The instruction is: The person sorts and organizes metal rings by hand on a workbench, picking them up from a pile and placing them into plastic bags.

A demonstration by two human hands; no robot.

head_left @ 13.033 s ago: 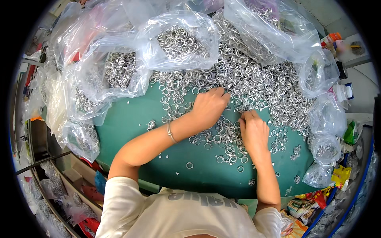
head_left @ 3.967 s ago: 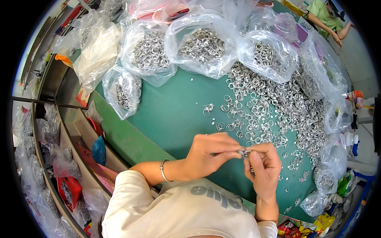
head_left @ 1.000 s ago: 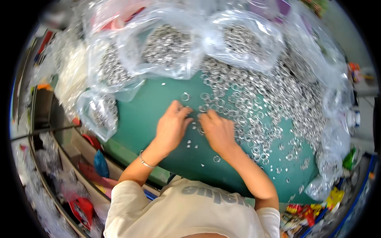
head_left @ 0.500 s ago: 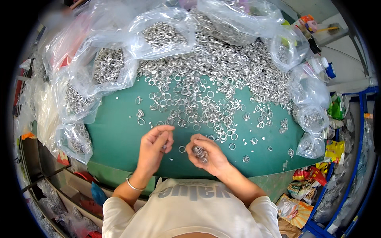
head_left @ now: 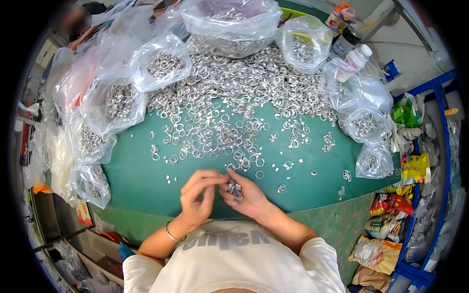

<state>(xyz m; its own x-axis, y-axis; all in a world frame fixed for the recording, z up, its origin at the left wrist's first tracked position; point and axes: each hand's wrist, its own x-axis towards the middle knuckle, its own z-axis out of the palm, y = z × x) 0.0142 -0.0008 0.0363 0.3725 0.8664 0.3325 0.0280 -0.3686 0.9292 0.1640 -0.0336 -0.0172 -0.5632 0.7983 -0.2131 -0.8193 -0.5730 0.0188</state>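
In my right hand [head_left: 248, 198], closed and partly turned up, sits a bunch of silver metal rings [head_left: 235, 190]. My left hand [head_left: 198, 195] is beside it, its fingers stretched across so that the tips meet the right thumb and the held rings. The left thumb stands apart from those fingers, and I see nothing between them. Just beyond both hands, loose rings [head_left: 229, 139] lie scattered on the green tabletop [head_left: 146, 166]. Farther back they thicken into a wide heap [head_left: 273, 83].
Clear plastic bags of rings line the left [head_left: 119, 105], the back [head_left: 229, 29] and the right [head_left: 364, 124]. A white bottle [head_left: 359, 56] stands at the back right. Blue shelving [head_left: 439, 146] runs along the right side, drawers [head_left: 93, 244] lower left. Another person's arm [head_left: 85, 36] shows far left.
My left hand has moved right and its curled fingers have straightened, meeting my right hand. The right hand still holds its rings. The view has shifted, showing more of the table's back.
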